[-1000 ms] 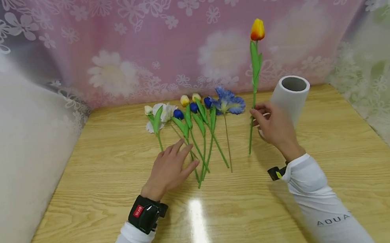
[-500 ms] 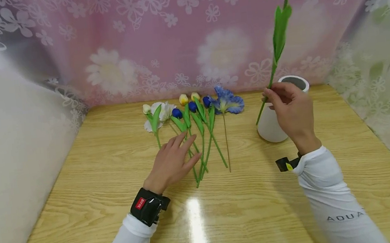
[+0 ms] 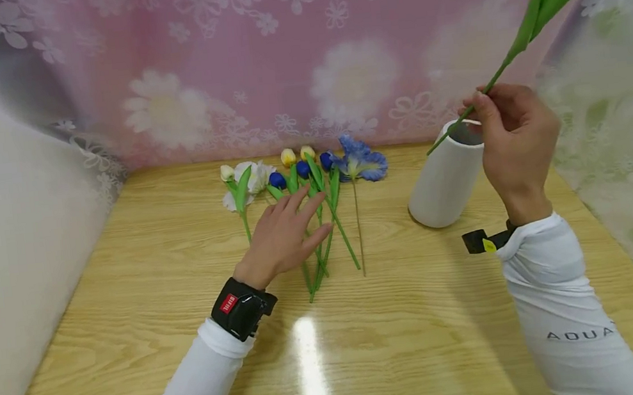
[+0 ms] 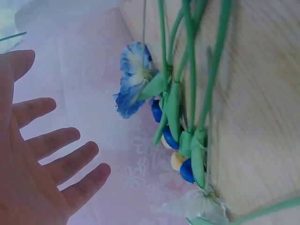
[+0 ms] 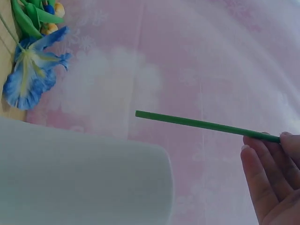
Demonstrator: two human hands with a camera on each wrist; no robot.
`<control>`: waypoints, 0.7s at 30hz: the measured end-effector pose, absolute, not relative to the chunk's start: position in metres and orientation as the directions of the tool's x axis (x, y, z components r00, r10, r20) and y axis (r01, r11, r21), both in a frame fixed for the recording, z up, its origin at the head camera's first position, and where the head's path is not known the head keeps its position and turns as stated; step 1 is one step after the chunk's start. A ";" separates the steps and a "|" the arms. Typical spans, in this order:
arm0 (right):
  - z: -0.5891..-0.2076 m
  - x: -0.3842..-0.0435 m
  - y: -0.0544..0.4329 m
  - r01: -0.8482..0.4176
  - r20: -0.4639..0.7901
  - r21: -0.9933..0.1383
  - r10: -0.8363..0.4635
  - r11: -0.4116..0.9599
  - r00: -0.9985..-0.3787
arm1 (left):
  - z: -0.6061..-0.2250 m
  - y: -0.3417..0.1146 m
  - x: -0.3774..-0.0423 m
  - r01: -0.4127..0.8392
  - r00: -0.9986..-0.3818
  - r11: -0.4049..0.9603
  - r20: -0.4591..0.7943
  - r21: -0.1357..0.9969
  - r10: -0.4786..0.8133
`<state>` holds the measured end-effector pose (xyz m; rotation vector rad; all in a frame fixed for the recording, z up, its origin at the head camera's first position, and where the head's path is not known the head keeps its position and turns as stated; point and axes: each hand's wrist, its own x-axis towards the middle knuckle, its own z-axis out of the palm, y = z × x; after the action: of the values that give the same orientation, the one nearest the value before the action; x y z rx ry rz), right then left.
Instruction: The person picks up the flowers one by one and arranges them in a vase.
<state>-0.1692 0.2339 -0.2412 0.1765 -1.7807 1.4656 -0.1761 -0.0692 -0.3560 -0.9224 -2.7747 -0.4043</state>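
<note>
My right hand (image 3: 521, 137) pinches the green stem of an artificial tulip (image 3: 529, 20) between thumb and fingers. The bloom lies outside the head view; the stem tilts up to the right. Its bare lower end (image 5: 159, 116) stands out above the rim of the white vase (image 3: 445, 181), clear of it in the right wrist view. My left hand (image 3: 282, 233) hovers palm down over the loose flowers, fingers spread and straight, holding nothing. Beneath it are blue tulips (image 4: 187, 169), cream-yellow tulips (image 3: 288, 157) and a white flower (image 3: 256, 177), their stems partly hidden.
A blue ruffled flower (image 3: 361, 160) lies at the right of the bunch, its thin stem pointing toward me. A cream bud (image 3: 226, 173) lies at the left end. Behind the wooden table (image 3: 400, 330) hangs a pink floral curtain (image 3: 256, 68).
My right hand has carried the tulip up and to the right, from beside the vase to above its mouth, tilting the stem. The left hand has shifted slightly forward over the flowers.
</note>
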 end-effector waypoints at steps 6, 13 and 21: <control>-0.224 -0.166 0.241 -0.618 0.614 -0.769 0.463 0.167 -0.639 | -0.354 -0.061 -0.180 0.622 -0.777 0.760 0.268 0.186 0.570; -0.219 -0.167 0.255 -0.666 0.642 -0.724 0.527 0.178 -0.557 | -0.356 -0.056 -0.181 0.626 -0.775 0.754 0.261 0.200 0.575; -0.240 -0.180 0.272 -0.430 0.637 -0.766 0.475 0.478 -0.607 | -0.365 -0.054 -0.179 0.636 -0.768 0.740 0.270 0.219 0.581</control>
<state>-0.1796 0.2720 -0.2400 -0.0377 -1.8272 1.2670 -0.1788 -0.0537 -0.3652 -0.9734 -2.7562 -0.4467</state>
